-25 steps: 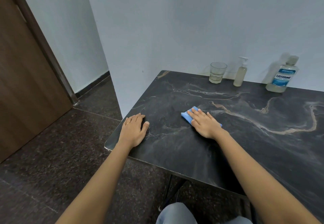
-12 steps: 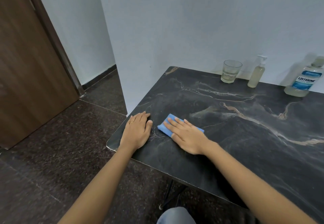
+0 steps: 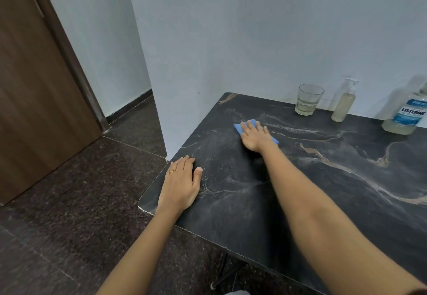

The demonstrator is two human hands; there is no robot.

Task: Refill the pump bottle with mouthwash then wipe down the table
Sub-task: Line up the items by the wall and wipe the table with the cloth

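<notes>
My right hand (image 3: 254, 136) presses flat on a folded blue cloth (image 3: 240, 126) on the dark marble table (image 3: 335, 190), toward its far left part. My left hand (image 3: 181, 185) rests flat, fingers straight, on the table's near left corner. A clear pump bottle (image 3: 344, 102) holding pale liquid stands by the back wall. Right of it stands the Listerine mouthwash bottle (image 3: 406, 115), cut by the frame's right edge.
A drinking glass (image 3: 307, 99) with a little pale liquid stands left of the pump bottle against the wall. A white wall corner (image 3: 147, 64) meets the table's left side. A brown wooden door (image 3: 34, 87) and dark speckled floor (image 3: 69, 214) lie to the left.
My right hand has slid the blue cloth away from me, from beside my left hand toward the table's far left. My left hand has stayed at the near corner.
</notes>
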